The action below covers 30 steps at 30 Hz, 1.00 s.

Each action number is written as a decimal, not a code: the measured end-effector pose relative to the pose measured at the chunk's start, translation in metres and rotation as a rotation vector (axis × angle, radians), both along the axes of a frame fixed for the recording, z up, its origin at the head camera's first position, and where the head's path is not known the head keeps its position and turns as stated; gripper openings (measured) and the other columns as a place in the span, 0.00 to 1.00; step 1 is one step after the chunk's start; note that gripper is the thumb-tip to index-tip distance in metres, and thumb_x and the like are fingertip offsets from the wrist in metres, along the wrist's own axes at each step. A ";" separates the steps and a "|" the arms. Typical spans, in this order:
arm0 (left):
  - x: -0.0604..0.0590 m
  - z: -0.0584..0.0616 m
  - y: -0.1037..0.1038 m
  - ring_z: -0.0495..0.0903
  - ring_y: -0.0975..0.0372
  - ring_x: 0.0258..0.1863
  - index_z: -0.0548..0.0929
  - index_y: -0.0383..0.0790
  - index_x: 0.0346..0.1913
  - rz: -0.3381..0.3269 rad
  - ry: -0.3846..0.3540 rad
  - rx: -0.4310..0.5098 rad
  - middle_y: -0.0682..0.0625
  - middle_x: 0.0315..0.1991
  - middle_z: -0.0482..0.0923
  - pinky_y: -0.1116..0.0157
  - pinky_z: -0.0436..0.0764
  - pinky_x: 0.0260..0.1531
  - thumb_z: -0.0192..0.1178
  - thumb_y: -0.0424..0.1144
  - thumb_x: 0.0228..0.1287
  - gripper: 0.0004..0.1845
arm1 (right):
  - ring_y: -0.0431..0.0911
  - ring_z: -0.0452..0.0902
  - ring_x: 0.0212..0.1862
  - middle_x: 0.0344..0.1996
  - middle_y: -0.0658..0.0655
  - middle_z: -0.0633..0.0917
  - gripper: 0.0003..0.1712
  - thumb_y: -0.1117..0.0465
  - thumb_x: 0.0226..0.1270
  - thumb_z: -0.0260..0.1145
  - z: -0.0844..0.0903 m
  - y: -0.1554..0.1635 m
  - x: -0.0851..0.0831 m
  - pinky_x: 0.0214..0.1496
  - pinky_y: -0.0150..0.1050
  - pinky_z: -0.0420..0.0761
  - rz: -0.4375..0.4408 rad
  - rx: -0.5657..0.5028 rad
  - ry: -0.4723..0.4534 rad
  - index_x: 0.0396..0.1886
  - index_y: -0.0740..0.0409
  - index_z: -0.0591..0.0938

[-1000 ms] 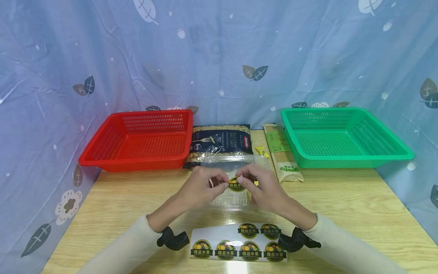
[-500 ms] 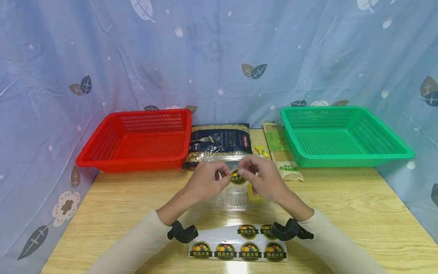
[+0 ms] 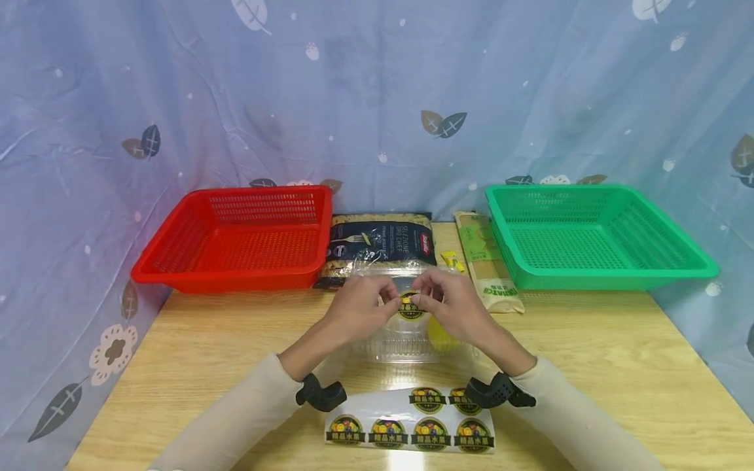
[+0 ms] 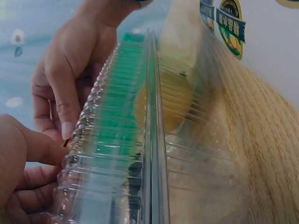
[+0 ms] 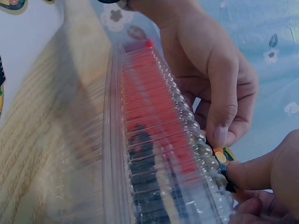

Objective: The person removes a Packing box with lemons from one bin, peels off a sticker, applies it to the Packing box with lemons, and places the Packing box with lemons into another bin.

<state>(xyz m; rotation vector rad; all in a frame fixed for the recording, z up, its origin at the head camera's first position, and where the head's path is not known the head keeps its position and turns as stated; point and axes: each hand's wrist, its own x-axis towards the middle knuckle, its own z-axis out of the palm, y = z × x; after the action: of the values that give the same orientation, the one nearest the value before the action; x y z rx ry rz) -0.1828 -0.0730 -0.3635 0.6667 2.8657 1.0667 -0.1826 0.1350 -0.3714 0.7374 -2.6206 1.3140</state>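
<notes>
A round black fruit sticker (image 3: 410, 309) lies at the top of a clear plastic clamshell box (image 3: 400, 350). My left hand (image 3: 362, 307) pinches its left edge between thumb and forefinger, while my right hand (image 3: 455, 304) pinches the right edge. Both wrist views show the fingertips right at the lid's ridged upper edge, with a bit of the sticker (image 5: 223, 156) between them. Through the clear wall a round yellow fruit (image 4: 164, 101) shows on the right side of the box. Fingers hide parts of the sticker.
A sheet of several similar stickers (image 3: 400, 409) lies in front of the box. Behind stand a pasta bag (image 3: 379, 239), a small yellow packet (image 3: 451, 260) and a long noodle pack (image 3: 485, 261). A red basket (image 3: 235, 281) is left, a green basket (image 3: 601, 280) right.
Both hands have moved slightly away from the body, carrying the sticker farther back over the lid. More of the yellow fruit shows. In the last half second they have barely moved.
</notes>
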 end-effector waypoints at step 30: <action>-0.008 -0.010 0.005 0.75 0.66 0.23 0.86 0.49 0.31 0.010 0.130 -0.131 0.63 0.22 0.77 0.59 0.76 0.41 0.65 0.38 0.66 0.05 | 0.37 0.73 0.23 0.25 0.51 0.84 0.05 0.72 0.61 0.70 -0.010 -0.006 -0.007 0.27 0.34 0.76 -0.067 0.123 0.072 0.36 0.61 0.85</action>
<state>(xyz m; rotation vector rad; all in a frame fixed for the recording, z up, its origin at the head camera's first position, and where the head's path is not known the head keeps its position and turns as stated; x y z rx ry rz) -0.1910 -0.0684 -0.3730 0.7392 3.0184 0.8573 -0.1897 0.1293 -0.3812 0.6934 -2.6629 1.0960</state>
